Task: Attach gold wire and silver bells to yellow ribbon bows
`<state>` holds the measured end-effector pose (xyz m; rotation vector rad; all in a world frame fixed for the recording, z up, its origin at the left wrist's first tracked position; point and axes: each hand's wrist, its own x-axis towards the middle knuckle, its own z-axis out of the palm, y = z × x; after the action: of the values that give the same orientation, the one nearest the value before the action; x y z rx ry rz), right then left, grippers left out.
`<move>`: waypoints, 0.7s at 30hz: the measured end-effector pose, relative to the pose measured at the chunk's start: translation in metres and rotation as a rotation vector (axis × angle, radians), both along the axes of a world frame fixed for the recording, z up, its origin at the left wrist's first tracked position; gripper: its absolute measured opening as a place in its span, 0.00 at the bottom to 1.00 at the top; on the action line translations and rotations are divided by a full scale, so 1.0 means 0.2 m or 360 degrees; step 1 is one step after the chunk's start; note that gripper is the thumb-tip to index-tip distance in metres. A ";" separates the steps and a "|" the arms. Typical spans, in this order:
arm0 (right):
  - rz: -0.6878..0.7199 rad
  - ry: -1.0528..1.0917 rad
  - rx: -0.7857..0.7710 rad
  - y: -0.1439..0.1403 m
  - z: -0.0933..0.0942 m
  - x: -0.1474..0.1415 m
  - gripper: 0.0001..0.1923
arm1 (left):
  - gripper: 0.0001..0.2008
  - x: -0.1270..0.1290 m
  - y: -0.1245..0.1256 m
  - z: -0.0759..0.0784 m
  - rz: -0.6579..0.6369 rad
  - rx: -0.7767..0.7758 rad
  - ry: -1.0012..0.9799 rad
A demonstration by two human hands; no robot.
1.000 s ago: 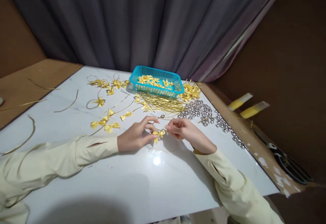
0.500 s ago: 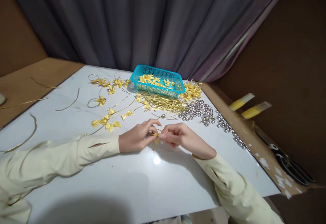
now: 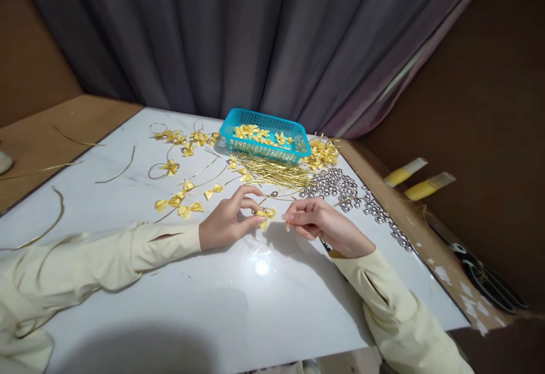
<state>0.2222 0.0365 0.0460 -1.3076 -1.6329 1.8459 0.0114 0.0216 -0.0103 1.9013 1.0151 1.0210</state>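
Between thumb and fingers, my left hand (image 3: 227, 219) pinches a small yellow ribbon bow (image 3: 267, 213) just above the white table (image 3: 191, 311). A bit of silvery metal shows at the bow, partly hidden by the fingers. My right hand (image 3: 321, 221) is apart from it, to the right, thumb pressed against the curled fingers. Whether anything small is in that pinch I cannot make out. Loose yellow bows (image 3: 189, 209) lie beyond my left hand. Gold cords (image 3: 279, 172) are heaped behind both hands, near a spread of silver beads or rings (image 3: 334, 184).
A turquoise basket (image 3: 267, 155) with yellow bows stands at the back. More yellow ribbon pieces (image 3: 321, 152) are piled beside it. Bows with cord loops (image 3: 169, 168) lie at left. Two yellow-filled tubes (image 3: 430, 187) and black-handled scissors (image 3: 485, 280) are at the right edge.
My right hand has come away from the bow and shifted right. My left hand still holds the bow, which now shows more fully.
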 end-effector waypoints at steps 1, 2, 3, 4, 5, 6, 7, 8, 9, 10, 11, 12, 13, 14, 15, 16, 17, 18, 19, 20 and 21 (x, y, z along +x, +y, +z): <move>0.0026 -0.0031 0.0024 -0.01 0.01 0.00 0.12 | 0.17 0.00 0.00 0.00 0.0018 -0.0012 -0.0008; 0.0061 -0.0067 0.0054 -0.01 0.01 -0.01 0.12 | 0.17 0.00 0.00 0.00 0.0027 -0.0021 -0.0015; 0.0100 -0.0103 0.0087 -0.02 0.01 -0.01 0.12 | 0.17 0.00 0.00 0.00 0.0031 -0.0031 -0.0023; 0.0143 -0.0134 0.0117 -0.02 0.01 -0.02 0.12 | 0.17 0.01 0.00 0.00 0.0032 -0.0044 -0.0035; 0.0182 -0.0154 0.0141 -0.03 0.01 -0.03 0.12 | 0.16 0.01 0.00 0.00 0.0034 -0.0062 -0.0053; 0.0216 -0.0162 0.0157 -0.03 0.00 -0.03 0.12 | 0.16 0.01 0.00 0.00 0.0037 -0.0083 -0.0075; 0.0244 -0.0168 0.0174 -0.04 -0.01 -0.04 0.12 | 0.16 0.01 0.00 0.00 0.0039 -0.0107 -0.0099; 0.0270 -0.0175 0.0191 -0.05 -0.02 -0.05 0.12 | 0.16 0.01 0.00 0.00 0.0038 -0.0133 -0.0128; 0.0298 -0.0188 0.0215 -0.05 -0.04 -0.06 0.12 | 0.16 0.01 0.00 0.01 0.0032 -0.0162 -0.0162; 0.0322 -0.0205 0.0245 -0.06 -0.05 -0.07 0.12 | 0.16 0.02 -0.01 0.01 0.0023 -0.0197 -0.0195; 0.0341 -0.0227 0.0281 -0.07 -0.06 -0.09 0.13 | 0.16 0.02 -0.01 0.01 0.0015 -0.0239 -0.0227; 0.0352 -0.0253 0.0328 -0.08 -0.07 -0.10 0.14 | 0.16 0.02 -0.01 0.01 0.0012 -0.0287 -0.0259; 0.0352 -0.0282 0.0383 -0.08 -0.07 -0.10 0.14 | 0.16 0.02 -0.01 0.02 0.0017 -0.0335 -0.0295; 0.0340 -0.0315 0.0448 -0.09 -0.08 -0.11 0.15 | 0.16 0.03 -0.02 0.02 0.0031 -0.0382 -0.0329; 0.0314 -0.0351 0.0522 -0.10 -0.08 -0.12 0.15 | 0.16 0.03 -0.01 0.02 0.0055 -0.0424 -0.0361; 0.0274 -0.0383 0.0593 -0.11 -0.08 -0.12 0.14 | 0.17 0.03 -0.01 0.03 0.0084 -0.0460 -0.0392; 0.0217 -0.0430 0.0685 -0.12 -0.08 -0.12 0.11 | 0.17 0.03 -0.01 0.03 0.0109 -0.0490 -0.0422; 0.0152 -0.0507 0.0806 -0.13 -0.08 -0.12 0.07 | 0.18 0.04 -0.01 0.04 0.0128 -0.0520 -0.0447; 0.0097 -0.0616 0.0946 -0.15 -0.08 -0.13 0.04 | 0.18 0.04 0.00 0.05 0.0144 -0.0551 -0.0468; 0.0061 -0.0752 0.1094 -0.16 -0.08 -0.13 0.03 | 0.18 0.04 0.00 0.06 0.0158 -0.0585 -0.0491; 0.0055 -0.0905 0.1237 -0.18 -0.08 -0.14 0.05 | 0.18 0.05 0.00 0.07 0.0170 -0.0624 -0.0517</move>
<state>0.1951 0.0007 0.0302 -1.4634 -2.3143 0.6822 0.0211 0.0209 0.0035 1.3281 1.0425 1.0596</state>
